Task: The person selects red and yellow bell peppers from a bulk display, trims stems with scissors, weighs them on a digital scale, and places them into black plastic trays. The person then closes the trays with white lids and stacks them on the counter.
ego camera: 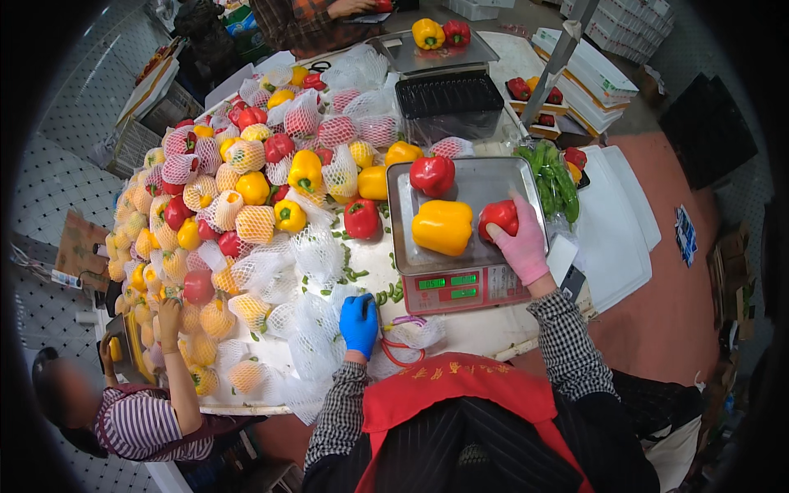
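My right hand [521,240], in a pink glove, grips a red bell pepper [499,217] on the steel pan of a digital scale [456,280]. Beside it on the pan lie a yellow bell pepper [442,228] and another red bell pepper [432,175]. In a blue glove, my left hand [359,323] rests at the table's near side with its fingers curled; whether they hold anything is hidden. White foam net sleeves [311,330] lie against its left side. Just right of it are red-handled scissors [402,354], partly under netting.
Heaped yellow and red peppers [246,166], many in foam nets, cover the table's left side. Green stem pieces [354,274] are scattered left of the scale. Black plastic trays [450,98] stand behind it, bagged green peppers [548,179] to its right. A co-worker [148,407] reaches in at left.
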`<state>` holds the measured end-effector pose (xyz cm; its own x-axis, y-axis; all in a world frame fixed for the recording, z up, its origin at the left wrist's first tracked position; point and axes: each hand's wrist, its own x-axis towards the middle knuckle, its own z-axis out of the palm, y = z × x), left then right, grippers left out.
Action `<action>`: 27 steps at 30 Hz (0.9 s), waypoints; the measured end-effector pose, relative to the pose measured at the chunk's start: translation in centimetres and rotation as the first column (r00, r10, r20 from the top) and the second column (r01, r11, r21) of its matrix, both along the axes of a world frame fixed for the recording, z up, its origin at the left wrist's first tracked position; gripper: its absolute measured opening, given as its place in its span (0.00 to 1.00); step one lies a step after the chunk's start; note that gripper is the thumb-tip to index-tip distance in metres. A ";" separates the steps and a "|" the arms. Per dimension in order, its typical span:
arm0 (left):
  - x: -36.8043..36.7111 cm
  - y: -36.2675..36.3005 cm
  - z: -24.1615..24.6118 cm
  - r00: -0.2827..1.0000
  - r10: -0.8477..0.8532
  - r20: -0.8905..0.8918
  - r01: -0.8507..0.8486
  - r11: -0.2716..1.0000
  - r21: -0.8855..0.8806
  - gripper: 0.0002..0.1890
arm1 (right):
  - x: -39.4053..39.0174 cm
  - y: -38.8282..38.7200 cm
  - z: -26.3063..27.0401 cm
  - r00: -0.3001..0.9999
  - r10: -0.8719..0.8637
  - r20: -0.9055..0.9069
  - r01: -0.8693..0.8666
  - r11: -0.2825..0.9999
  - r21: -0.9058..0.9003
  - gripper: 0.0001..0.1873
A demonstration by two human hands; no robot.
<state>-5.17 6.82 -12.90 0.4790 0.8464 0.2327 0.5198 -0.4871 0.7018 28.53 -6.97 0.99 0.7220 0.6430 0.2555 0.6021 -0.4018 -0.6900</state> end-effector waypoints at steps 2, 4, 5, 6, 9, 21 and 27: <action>0.5 -0.3 -0.2 0.998 0.027 -0.053 -0.026 0.999 0.030 0.05 | 0.0 -0.4 1.1 0.998 0.038 0.043 -0.039 0.999 0.033 0.37; 1.1 -0.3 -0.3 0.994 0.064 -0.084 -0.061 0.997 0.037 0.05 | 0.7 -0.7 1.4 0.996 0.051 0.074 -0.058 0.995 0.087 0.32; 1.2 -0.4 -0.3 0.993 0.078 -0.090 -0.073 0.996 0.053 0.05 | 1.1 -0.9 1.7 0.994 0.063 0.087 -0.072 0.992 0.101 0.30; 1.4 -0.5 -0.3 0.991 0.091 -0.095 -0.085 0.994 0.070 0.05 | 1.6 -1.1 2.3 0.992 0.074 0.102 -0.086 0.989 0.117 0.28; 1.7 -0.6 -0.3 0.988 0.123 -0.094 -0.114 0.989 0.096 0.05 | 3.1 -0.8 3.6 0.989 0.104 0.102 -0.119 0.982 0.150 0.21; 1.5 -0.4 -1.8 0.986 0.144 -0.085 -0.131 0.982 0.138 0.03 | 12.6 6.0 4.5 0.975 0.222 0.027 -0.224 0.970 0.090 0.15; 1.7 -0.5 -1.0 0.982 0.154 -0.109 -0.140 0.982 0.124 0.03 | 17.6 14.7 3.5 0.895 0.287 0.341 -0.291 0.956 -0.041 0.15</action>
